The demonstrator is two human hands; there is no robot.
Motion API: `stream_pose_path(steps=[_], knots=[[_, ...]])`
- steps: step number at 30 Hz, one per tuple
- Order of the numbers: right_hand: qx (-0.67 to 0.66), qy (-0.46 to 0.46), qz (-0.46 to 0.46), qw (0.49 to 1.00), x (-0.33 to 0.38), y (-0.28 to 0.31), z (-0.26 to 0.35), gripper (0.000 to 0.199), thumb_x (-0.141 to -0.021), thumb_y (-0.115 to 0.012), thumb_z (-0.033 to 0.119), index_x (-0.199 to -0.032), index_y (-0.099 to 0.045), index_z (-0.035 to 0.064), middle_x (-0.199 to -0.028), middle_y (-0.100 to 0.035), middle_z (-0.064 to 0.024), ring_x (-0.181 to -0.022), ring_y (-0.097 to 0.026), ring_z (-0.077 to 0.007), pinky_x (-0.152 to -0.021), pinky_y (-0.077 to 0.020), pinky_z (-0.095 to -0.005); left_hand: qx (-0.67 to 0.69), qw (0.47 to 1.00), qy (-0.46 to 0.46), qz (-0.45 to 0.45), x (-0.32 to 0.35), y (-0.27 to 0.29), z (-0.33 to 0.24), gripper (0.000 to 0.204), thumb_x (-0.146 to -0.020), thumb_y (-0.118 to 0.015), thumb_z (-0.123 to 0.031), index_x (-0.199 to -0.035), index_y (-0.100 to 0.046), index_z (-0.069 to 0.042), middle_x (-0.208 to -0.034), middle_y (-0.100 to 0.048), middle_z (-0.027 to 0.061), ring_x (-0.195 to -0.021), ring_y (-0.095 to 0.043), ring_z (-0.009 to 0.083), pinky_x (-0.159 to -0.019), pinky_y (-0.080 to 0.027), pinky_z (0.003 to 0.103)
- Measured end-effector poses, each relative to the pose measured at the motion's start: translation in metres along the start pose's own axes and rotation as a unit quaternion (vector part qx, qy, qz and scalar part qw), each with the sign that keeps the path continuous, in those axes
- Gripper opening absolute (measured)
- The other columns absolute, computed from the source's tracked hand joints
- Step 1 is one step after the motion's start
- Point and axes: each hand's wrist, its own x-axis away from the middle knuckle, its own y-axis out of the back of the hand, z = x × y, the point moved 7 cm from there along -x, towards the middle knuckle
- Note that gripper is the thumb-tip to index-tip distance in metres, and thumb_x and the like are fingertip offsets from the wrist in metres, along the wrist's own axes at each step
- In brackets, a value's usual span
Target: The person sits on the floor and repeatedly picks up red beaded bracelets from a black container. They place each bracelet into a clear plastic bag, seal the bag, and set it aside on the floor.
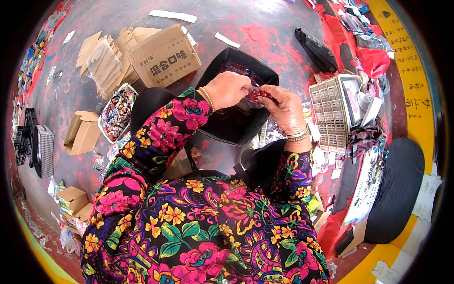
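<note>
A small dark red item in a clear wrapper [255, 96] was held between both hands, above the open black bin [222, 66] that stood on the floor just in front of the person. What the item was could not be told at this size. The left hand [227, 89] gripped its left end with the fingers closed together on it; a beaded bracelet [205, 98] sat at that wrist. The right hand [283, 108] pinched the right end, its fingers likewise clamped on the item, with a metal bangle [298, 135] at the wrist. Both forearms were covered by flower-patterned sleeves [161, 132] in pink, yellow and green on black.

Inside the black bin, more dark red pieces [236, 68] showed near the far wall. To the left of the bin a printed cardboard box [163, 56] lay on the floor against a stack of flattened cartons [104, 59], and just below them stood a white tray of mixed coloured pieces [116, 113]. Two more small cardboard boxes [81, 132] lay further left. To the right of the bin a grey gridded tray [328, 111] rested on the red floor, with a black bag [317, 49] beyond it and a dark round cushion [397, 189] well apart at the right edge.
</note>
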Motion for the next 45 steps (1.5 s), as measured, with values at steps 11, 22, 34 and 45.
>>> stream_pose_path(steps=[11, 22, 34, 45], knots=[[0.086, 0.035, 0.019, 0.995, -0.002, -0.006, 0.011, 0.015, -0.075, -0.064, 0.013, -0.09, -0.062, 0.008, -0.077, -0.06, -0.0089, -0.072, -0.06, -0.028, -0.061, -0.0472, -0.0339, 0.022, 0.998, -0.057, 0.01, -0.001, 0.0, -0.008, 0.017, -0.087, -0.051, -0.017, -0.079, -0.056, -0.002, -0.073, -0.057, 0.0181, -0.072, -0.056, 0.0374, -0.059, -0.045, 0.041], [-0.069, 0.009, -0.176, 0.982, 0.005, 0.025, -0.001, 0.017, -0.076, -0.064, -0.001, -0.093, -0.063, 0.0034, -0.09, -0.064, -0.0086, -0.084, -0.062, -0.0192, -0.076, -0.0475, -0.0278, 0.119, 0.993, 0.008, 0.012, -0.005, 0.008, 0.0, 0.023, -0.092, -0.047, -0.018, -0.09, -0.06, 0.001, -0.079, -0.063, 0.0098, -0.075, -0.062, 0.0184, -0.071, -0.048, 0.029], [-0.349, -0.196, 0.086, 0.912, 0.008, -0.013, -0.043, 0.055, -0.078, -0.068, 0.015, -0.126, -0.044, 0.0002, -0.117, -0.054, -0.0109, -0.099, -0.052, -0.0146, -0.086, -0.0424, -0.0264, 0.408, 0.898, 0.16, 0.037, -0.002, 0.024, 0.009, 0.029, -0.095, -0.044, -0.024, -0.097, -0.057, 0.001, -0.09, -0.066, 0.01, -0.08, -0.064, 0.0108, -0.049, -0.041, 0.017], [-0.397, -0.217, -0.013, 0.891, 0.006, -0.022, -0.062, 0.022, -0.092, -0.052, 0.019, -0.095, -0.063, 0.0009, -0.068, -0.049, 0.0069, -0.062, -0.039, -0.0026, -0.056, -0.0314, -0.0175, 0.434, 0.873, 0.222, -0.005, 0.001, 0.033, 0.008, 0.031, -0.091, -0.052, -0.028, -0.104, -0.057, -0.001, -0.094, -0.064, 0.0065, -0.087, -0.06, 0.008, -0.05, -0.037, 0.017]])
